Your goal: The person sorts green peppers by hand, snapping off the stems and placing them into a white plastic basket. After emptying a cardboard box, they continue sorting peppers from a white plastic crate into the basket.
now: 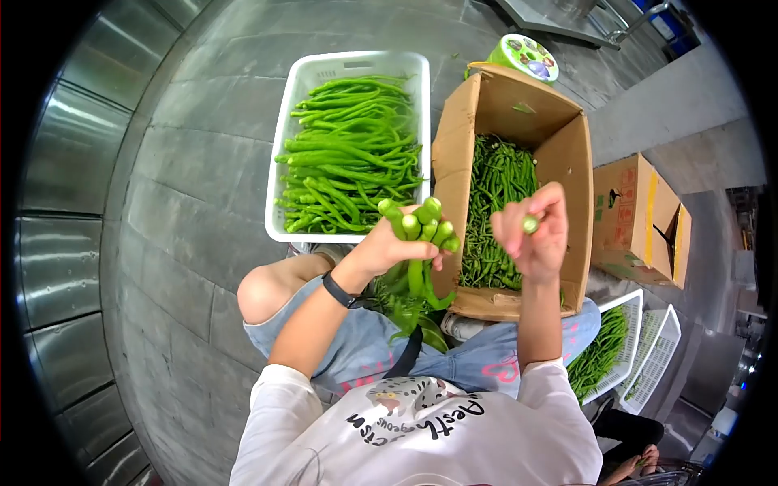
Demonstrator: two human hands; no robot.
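Note:
My left hand (pixel 401 243) is wrapped round a bunch of long green peppers (pixel 425 227), their thick ends pointing up. To its right, my right hand (pixel 535 231) pinches a small round green piece (pixel 530 224) between its fingers, above the open cardboard box (pixel 454 154). Thin green peppers (pixel 494 194) fill the bottom of that box. Beyond my left hand stands a white basket (pixel 279 154), with long green peppers (pixel 348 146) laid side by side in it. The lower ends of the held bunch hang over my lap.
A closed-up cardboard box (pixel 624 215) stands at the right, with white baskets (pixel 636 324) of green peppers below it. A round green tub (pixel 531 57) sits behind the open box. Another person's hands (pixel 648 458) show at the lower right.

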